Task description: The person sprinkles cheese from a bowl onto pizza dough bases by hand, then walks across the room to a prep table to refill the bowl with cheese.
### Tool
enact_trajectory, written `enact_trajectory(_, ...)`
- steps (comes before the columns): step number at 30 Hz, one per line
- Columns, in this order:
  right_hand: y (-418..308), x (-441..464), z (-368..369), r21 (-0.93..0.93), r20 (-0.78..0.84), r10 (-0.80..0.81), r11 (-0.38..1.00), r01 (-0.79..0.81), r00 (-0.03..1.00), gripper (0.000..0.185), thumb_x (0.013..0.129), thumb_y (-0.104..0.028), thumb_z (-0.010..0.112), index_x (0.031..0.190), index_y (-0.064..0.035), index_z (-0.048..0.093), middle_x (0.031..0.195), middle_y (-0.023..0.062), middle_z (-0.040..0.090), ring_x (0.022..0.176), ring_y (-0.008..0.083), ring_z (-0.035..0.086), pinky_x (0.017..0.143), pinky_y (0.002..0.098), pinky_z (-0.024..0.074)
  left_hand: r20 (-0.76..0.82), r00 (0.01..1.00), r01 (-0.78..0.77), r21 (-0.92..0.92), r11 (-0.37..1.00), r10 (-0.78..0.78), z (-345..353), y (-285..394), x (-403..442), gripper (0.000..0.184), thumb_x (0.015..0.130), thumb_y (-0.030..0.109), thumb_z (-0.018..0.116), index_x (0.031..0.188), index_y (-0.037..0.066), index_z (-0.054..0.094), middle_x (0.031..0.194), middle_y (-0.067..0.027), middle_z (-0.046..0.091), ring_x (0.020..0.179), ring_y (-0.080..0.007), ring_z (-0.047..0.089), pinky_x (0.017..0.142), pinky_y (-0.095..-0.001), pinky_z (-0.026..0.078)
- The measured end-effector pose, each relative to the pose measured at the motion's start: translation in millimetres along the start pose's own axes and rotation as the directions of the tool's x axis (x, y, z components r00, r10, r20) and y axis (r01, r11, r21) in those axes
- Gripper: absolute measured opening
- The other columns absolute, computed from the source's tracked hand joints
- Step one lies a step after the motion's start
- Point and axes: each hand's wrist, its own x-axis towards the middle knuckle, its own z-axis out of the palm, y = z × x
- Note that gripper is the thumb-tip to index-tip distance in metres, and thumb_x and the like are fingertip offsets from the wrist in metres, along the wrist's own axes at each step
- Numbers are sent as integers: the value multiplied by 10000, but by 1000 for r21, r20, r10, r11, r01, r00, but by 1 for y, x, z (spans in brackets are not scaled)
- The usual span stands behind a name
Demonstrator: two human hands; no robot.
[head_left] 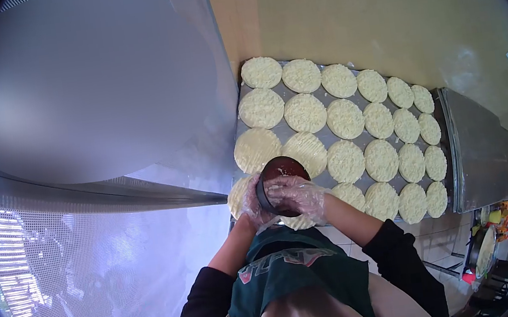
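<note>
Wall and worktop: a pale yellow wall [362, 9] runs along the far side of a grey metal worktop [313, 111].
Left hand: the left hand [253, 204], in a clear plastic glove, is curled around the side of a dark bowl, its fingers closed against it.
Right hand: the right hand [303, 197], gloved likewise, lies across the bowl's opening with fingers bent inward; whether it pinches anything cannot be told.
Bowl: the dark bowl [285, 167], black-rimmed and reddish brown inside, is tilted in front of the apron, above the near left corner of the worktop.
Smooth rounds: a glossy pale round [257, 150] lies just beyond the left hand; another glossy round [309, 152] is partly hidden behind the bowl.
Crumbed rounds: pale rounds with a shredded topping [344, 119] fill the rest of the rows, set close together.
Body: dark green apron [299, 267], black sleeves [399, 255].
Right side: a grey metal surface [478, 147] adjoins the worktop.
Left side: a large grey panel [86, 84] stands above translucent sheeting [136, 280].
</note>
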Motion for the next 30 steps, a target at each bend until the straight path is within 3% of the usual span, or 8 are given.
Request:
enact_trajectory(2,-8,-3,-12,-27,19,13,1000,-12,1000,338,835,-134,620,1142,-28,528,1027,81,596,930,165,592,828,293,485,94,996,3,20,1000,-4,1,-2,6,601,864,553,386,1229,87,493,1204,-148,533,1098,-330,514,946,-545,375)
enact_trajectory(4,-26,-10,-24,-31,21,-170,985,170,985,335,836,-132,618,1134,-9,529,1018,90,603,915,169,596,823,297,492,-4,996,-90,-90,992,90,19,-2,2,595,864,555,372,1248,114,486,1201,-115,548,1076,-309,536,931,-536,399)
enact_trajectory(11,-80,0,-127,-332,-243,-319,915,231,916,336,810,-96,630,1115,18,550,934,77,625,849,159,596,764,263,483,-4,985,-174,-109,979,175,9,12,-1,641,830,586,422,1278,128,452,1285,-125,479,1165,-338,462,973,-558,346)
enact_trajectory(13,-90,3,-138,-622,-370,-390,778,87,843,290,807,-76,619,1079,19,583,908,61,631,813,129,590,734,242,476,10,980,-198,-121,973,200,9,17,-7,647,826,587,423,1281,129,448,1290,-125,474,1172,-339,455,978,-557,341)
enact_trajectory(20,-90,49,-166,-847,-397,-465,519,-120,791,198,780,-100,593,956,-51,669,848,39,662,715,126,602,652,257,483,4,971,-234,-165,958,238,-3,25,-27,668,802,597,438,1288,139,440,1304,-125,457,1186,-349,439,982,-569,326)
enact_trajectory(26,-79,87,-195,-993,-106,-609,112,-47,786,190,780,-168,571,931,-129,680,862,136,653,739,235,632,656,322,490,-14,957,-289,-192,938,291,-14,25,-41,682,790,607,444,1297,151,431,1313,-122,447,1195,-357,428,982,-584,315)
enact_trajectory(28,-83,80,-165,-982,-57,-622,-104,-155,781,189,792,-170,534,891,-108,682,870,162,643,787,298,626,692,357,489,-15,948,-313,-198,929,317,-12,24,-47,680,792,605,442,1299,152,428,1314,-124,446,1196,-359,426,981,-587,313)
enact_trajectory(30,-81,81,-155,-984,-37,-599,-116,-132,800,165,791,-137,559,898,-83,673,804,147,627,747,261,614,669,335,474,-44,929,-369,-138,919,366,-8,23,-53,681,792,607,437,1303,156,424,1318,-127,441,1200,-359,422,980,-590,312)
